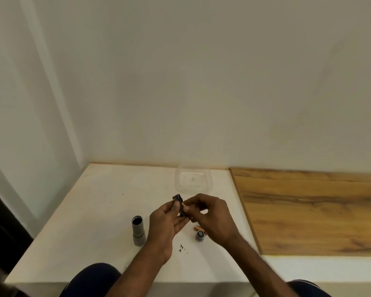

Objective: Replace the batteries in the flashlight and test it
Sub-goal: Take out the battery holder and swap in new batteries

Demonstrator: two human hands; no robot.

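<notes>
White table (pixel 94 211), clear plastic container (pixel 192 179) at the far edge by the wall (pixel 180 82). Wood-grain panel (pixel 308 211) butts against its right side (dark specks (pixel 182 248) near front).

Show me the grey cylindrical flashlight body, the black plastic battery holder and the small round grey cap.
Grey cylindrical flashlight body (pixel 137 230): head view, on its side wall.
Black plastic battery holder (pixel 178 199): head view, on its upper end.
Small round grey cap (pixel 200 234): head view, on its top face.
</notes>
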